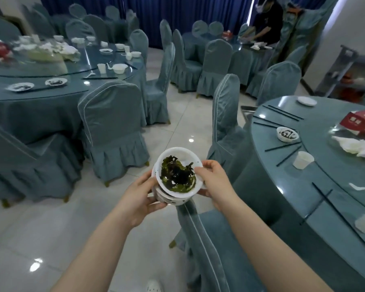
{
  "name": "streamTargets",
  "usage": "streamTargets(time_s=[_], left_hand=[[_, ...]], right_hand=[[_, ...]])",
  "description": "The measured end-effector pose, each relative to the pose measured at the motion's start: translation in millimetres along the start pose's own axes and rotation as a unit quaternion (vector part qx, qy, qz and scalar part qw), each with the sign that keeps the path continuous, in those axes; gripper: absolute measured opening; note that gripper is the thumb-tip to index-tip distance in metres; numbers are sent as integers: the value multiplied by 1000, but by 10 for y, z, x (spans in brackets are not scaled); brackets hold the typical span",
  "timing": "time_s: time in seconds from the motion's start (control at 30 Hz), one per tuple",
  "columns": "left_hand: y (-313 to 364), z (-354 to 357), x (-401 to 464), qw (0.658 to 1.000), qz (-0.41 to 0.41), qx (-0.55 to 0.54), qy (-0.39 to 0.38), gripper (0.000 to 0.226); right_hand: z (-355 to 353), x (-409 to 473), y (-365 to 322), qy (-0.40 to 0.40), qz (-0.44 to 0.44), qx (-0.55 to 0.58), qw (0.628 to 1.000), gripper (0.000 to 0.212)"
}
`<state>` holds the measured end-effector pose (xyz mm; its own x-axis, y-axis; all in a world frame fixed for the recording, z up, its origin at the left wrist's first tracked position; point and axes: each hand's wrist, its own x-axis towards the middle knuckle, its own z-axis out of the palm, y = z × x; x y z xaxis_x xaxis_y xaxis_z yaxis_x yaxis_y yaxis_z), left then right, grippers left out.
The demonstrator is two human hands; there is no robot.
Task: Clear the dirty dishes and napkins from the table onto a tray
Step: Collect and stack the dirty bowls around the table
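I hold a stack of white bowls (178, 197) in mid-air over the floor, between two tables. The top bowl (177, 161) is tilted toward me and carries dark green food scraps. My left hand (138, 197) grips the stack from the left and underneath. My right hand (212, 182) pinches the top bowl's right rim, thumb on the inside edge. On the round table (282, 207) at the right lie a dirty bowl (287, 134), a paper cup (302, 159), black chopsticks (282, 146), crumpled napkins (356, 147) and a small plate (307, 101). No tray is in view.
A covered chair (198, 239) stands right below the bowls. More covered chairs (114, 127) ring the left table (40, 102), which bears dirty plates and cups. A person (268, 24) works at the far table. A metal cart (350, 72) stands at the right wall.
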<state>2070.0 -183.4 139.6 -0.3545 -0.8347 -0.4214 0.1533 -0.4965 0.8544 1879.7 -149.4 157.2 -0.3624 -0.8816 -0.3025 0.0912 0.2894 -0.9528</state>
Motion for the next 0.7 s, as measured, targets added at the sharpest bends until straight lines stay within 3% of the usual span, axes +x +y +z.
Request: streamTargets(time_s=[0.2,0.33,0.5,0.7], left_hand=[[500,-255,768,999,-31,17,-22,29],[796,-391,1247,999,-35,28,-29,33],[1147,-557,1857,989,-109,63,-76,40],[1549,-599,2818,970,-94,131,-184,30]], right_hand=[[436,876,-117,-19,51,-69,996,24],[655,1322,-235,-37,101,-5,994,17],[809,1819,-328,-2,117,-20,993,23],[940,2529,-502,110,101,-26,988,20]])
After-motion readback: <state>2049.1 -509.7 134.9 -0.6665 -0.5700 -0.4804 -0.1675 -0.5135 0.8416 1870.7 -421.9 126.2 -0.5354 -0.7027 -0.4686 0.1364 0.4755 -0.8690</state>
